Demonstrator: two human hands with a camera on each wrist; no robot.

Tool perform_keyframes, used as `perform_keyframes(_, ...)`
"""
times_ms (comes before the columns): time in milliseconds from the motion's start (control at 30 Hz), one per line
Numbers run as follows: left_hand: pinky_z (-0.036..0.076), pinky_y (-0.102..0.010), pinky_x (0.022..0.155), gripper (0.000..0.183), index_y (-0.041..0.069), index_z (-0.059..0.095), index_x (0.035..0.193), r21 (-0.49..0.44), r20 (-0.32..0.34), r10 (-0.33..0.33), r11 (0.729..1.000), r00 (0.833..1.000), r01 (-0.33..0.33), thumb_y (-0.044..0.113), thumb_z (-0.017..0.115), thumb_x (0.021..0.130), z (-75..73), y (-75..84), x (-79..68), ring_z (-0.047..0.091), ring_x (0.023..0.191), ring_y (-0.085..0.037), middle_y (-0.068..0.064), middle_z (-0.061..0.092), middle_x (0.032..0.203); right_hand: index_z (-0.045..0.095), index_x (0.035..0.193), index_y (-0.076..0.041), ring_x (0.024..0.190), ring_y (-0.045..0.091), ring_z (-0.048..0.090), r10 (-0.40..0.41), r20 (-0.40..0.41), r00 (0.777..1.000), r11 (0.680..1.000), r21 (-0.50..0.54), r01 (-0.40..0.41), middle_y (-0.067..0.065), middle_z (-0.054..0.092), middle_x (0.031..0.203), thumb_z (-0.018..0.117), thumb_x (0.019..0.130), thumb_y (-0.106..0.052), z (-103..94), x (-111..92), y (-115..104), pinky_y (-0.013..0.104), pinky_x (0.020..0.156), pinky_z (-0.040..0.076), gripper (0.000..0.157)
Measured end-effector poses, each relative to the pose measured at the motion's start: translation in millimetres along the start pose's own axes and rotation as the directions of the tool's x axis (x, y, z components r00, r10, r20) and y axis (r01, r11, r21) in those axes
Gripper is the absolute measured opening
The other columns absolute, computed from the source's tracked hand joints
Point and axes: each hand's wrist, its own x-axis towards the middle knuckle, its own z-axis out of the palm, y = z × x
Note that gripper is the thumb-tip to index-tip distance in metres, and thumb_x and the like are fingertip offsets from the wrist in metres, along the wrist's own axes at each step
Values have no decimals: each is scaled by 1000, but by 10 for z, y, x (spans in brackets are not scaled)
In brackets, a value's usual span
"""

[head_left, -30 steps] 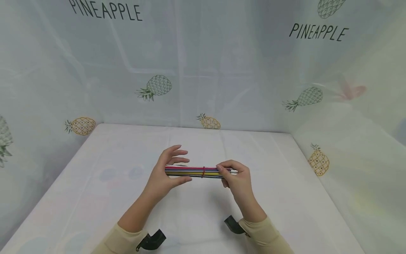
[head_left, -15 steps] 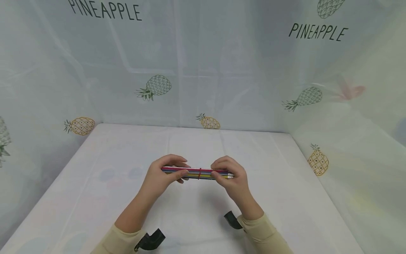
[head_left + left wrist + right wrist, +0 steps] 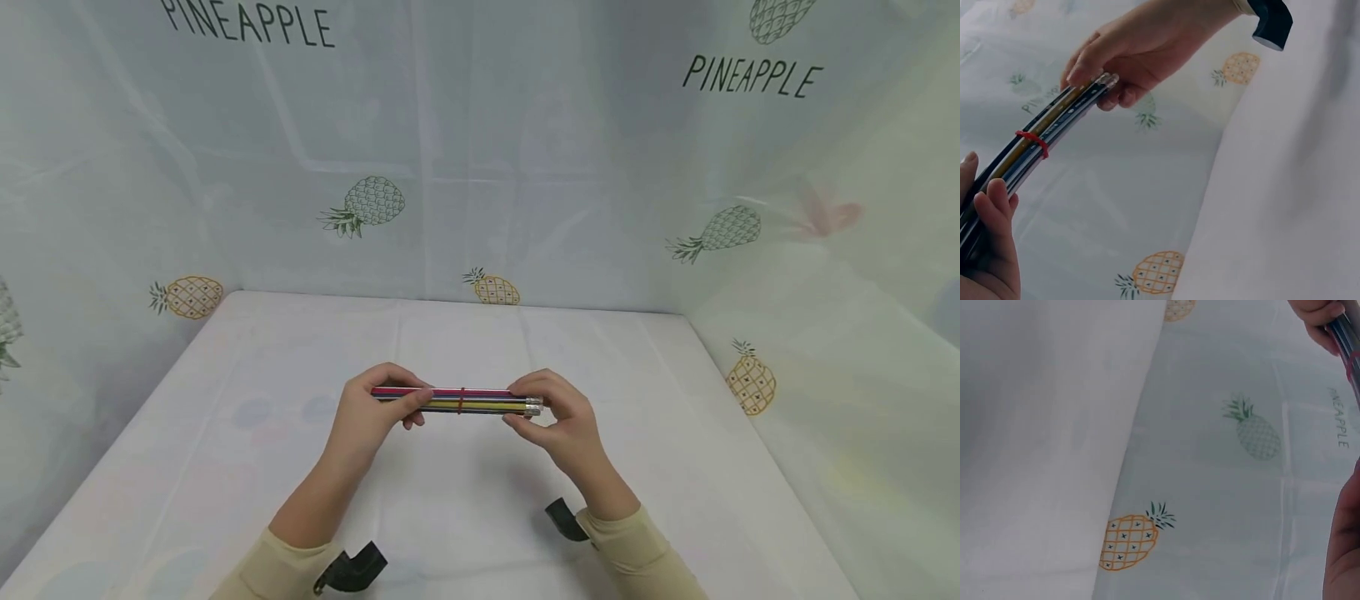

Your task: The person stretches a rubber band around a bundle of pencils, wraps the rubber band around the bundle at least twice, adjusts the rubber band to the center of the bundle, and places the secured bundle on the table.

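Note:
A bundle of several pencils [image 3: 483, 403], with striped, coloured barrels, is held level above the white table. A thin red band [image 3: 461, 401] goes round its middle, and silvery ends [image 3: 533, 407] face right. My left hand [image 3: 367, 421] grips the left part, thumb across the front and fingers behind. Around the right end is my right hand [image 3: 570, 425], its fingers along the top and its thumb underneath. In the left wrist view the right fingers [image 3: 1088, 65] meet the pencil ends. The right wrist view catches only part of the bundle [image 3: 1346, 347] at its edge.
A white cloth covers the table [image 3: 300, 467]. Pale curtains [image 3: 525, 167] printed with pineapples stand behind it and on both sides. A black camera mount [image 3: 351, 568] sits on the left cuff, another [image 3: 566, 520] on the right.
The left fingers and thumb, spread apart at first, have closed on the bundle. It has moved slightly left, and the right thumb has gone from its front to beneath it.

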Motion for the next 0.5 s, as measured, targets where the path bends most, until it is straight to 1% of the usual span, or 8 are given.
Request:
perform_keyframes(100,54,-29,63,26,3,68,97,23,12,0,1000,1000,0,16,82,80,-22,-28,20,65,64,-30,-15,68,82,64,99,8,90,16,58,27,37,999,1000,10,-28,18,62,98,72,70,25,-47,-2,37,22,71,50,34)
perform_keyframes(167,54,-30,65,29,4,67,101,44,30,-1,999,1000,-1,16,82,80,-39,-55,42,66,67,-30,-14,68,88,64,99,8,91,16,58,61,57,997,997,33,-63,19,62,99,70,73,25,-71,-6,82,21,72,51,32)
perform_keyframes(300,55,-34,71,37,7,66,112,122,67,-18,992,998,9,16,82,80,-76,-106,103,67,74,-27,-11,66,100,64,100,8,93,16,59,139,67,988,987,78,-144,21,61,101,69,75,24,-105,-58,301,23,76,52,30)
perform_keyframes(367,54,-34,71,40,8,65,115,158,83,-30,987,996,17,16,82,80,-96,-132,142,67,75,-26,-11,66,102,65,102,6,94,16,59,192,64,979,978,74,-196,20,62,102,70,76,22,-126,-87,414,24,78,53,31)
perform_keyframes(433,53,-33,71,41,8,65,117,193,99,-38,981,994,19,16,82,80,-115,-162,181,66,77,-24,-10,67,101,65,103,2,93,16,60,253,63,965,965,55,-257,17,63,104,72,78,17,-149,-106,509,25,79,54,30)
perform_keyframes(500,53,-31,70,41,7,65,116,215,117,-43,976,992,17,15,82,80,-127,-193,221,65,79,-22,-10,67,101,66,104,-2,92,17,60,323,65,944,945,30,-325,13,64,105,74,79,12,-175,-111,566,26,80,54,30)
